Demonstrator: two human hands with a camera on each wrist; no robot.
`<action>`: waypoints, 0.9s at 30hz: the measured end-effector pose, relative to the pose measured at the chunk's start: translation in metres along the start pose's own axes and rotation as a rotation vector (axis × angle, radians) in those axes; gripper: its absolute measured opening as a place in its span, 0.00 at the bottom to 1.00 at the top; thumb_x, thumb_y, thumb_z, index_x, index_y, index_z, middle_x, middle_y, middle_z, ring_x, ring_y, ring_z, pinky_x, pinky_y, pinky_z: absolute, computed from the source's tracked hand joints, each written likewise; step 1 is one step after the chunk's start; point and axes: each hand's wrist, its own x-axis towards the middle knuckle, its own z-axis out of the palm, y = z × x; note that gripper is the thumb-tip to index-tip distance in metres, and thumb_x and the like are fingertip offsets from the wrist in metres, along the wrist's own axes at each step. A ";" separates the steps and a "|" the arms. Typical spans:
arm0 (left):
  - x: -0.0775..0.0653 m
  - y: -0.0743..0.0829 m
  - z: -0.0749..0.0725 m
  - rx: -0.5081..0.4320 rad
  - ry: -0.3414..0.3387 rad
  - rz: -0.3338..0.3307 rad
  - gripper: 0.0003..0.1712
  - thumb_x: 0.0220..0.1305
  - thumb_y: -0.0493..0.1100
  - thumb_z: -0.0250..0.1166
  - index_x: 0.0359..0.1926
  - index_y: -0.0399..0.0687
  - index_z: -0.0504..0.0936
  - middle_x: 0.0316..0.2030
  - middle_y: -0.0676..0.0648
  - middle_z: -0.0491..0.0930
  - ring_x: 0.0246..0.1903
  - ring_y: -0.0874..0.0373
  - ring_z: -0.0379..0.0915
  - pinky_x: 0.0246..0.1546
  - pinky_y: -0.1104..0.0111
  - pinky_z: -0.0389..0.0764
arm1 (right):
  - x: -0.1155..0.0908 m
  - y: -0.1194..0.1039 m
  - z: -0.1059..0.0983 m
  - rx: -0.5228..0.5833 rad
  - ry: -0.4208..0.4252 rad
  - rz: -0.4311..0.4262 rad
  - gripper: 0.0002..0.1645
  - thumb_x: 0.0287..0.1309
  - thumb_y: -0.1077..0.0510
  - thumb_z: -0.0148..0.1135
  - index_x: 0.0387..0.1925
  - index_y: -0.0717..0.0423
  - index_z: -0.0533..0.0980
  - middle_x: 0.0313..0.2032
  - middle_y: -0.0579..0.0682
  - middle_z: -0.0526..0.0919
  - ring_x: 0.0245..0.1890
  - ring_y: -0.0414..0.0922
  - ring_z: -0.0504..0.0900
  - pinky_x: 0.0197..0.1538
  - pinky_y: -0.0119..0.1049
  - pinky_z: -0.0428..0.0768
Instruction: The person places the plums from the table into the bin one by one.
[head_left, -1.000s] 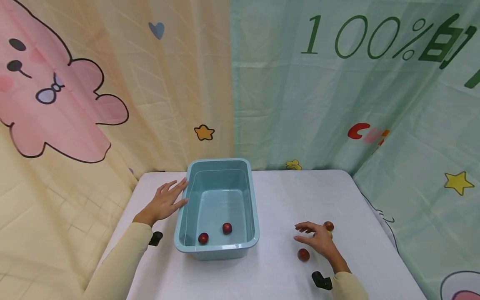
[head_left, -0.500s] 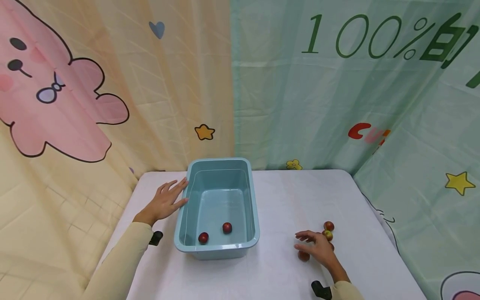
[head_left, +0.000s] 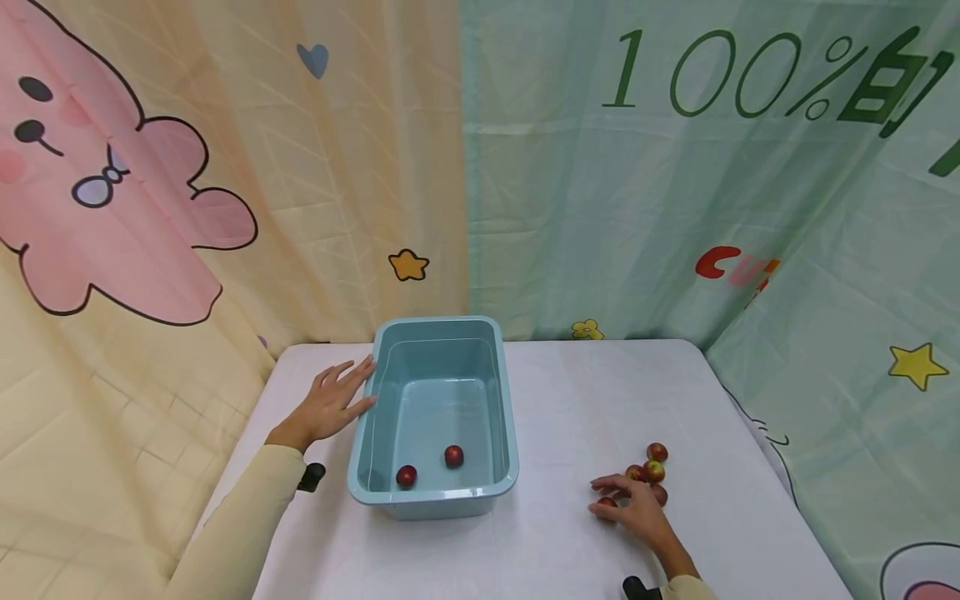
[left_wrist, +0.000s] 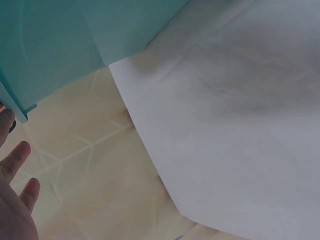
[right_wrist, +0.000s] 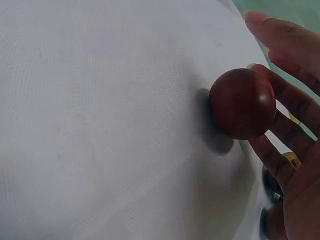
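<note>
A light blue plastic tub stands on the white table, with two round red fruits on its floor. Spread, fairly straight fingers of my left hand rest against the tub's left rim. To the right, my right hand reaches around a single dark red fruit lying on the cloth. In the right wrist view its fingers are behind the fruit, while the thumb stays apart from it. Just beyond that hand sit several more fruits, one of them yellow-green.
White cloth covers the table. A pale yellow curtain and a green curtain hang behind it. Between the tub and the fruits lies a stretch of tabletop.
My right hand has lowered toward the front, coming around the nearest fruit and uncovering the fruits behind it. My left hand and the tub have not moved.
</note>
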 end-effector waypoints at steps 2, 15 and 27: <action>0.000 0.000 0.000 -0.003 0.004 0.002 0.41 0.69 0.59 0.51 0.74 0.44 0.52 0.74 0.40 0.49 0.71 0.36 0.39 0.67 0.39 0.36 | 0.000 0.000 0.000 -0.002 0.001 0.004 0.21 0.40 0.56 0.79 0.40 0.53 0.83 0.36 0.45 0.83 0.35 0.42 0.77 0.37 0.32 0.76; -0.001 0.000 -0.001 0.006 0.000 0.000 0.41 0.69 0.59 0.50 0.74 0.43 0.52 0.74 0.40 0.49 0.72 0.36 0.39 0.68 0.40 0.36 | -0.006 0.007 0.004 -0.048 0.009 0.047 0.23 0.36 0.57 0.80 0.40 0.51 0.83 0.40 0.44 0.85 0.42 0.41 0.79 0.46 0.34 0.76; 0.000 0.000 0.000 0.007 -0.002 -0.003 0.40 0.69 0.57 0.51 0.75 0.44 0.52 0.74 0.41 0.49 0.72 0.36 0.38 0.68 0.40 0.36 | -0.013 0.012 0.003 -0.092 0.036 0.022 0.24 0.34 0.57 0.81 0.40 0.50 0.84 0.42 0.44 0.85 0.50 0.47 0.79 0.56 0.44 0.75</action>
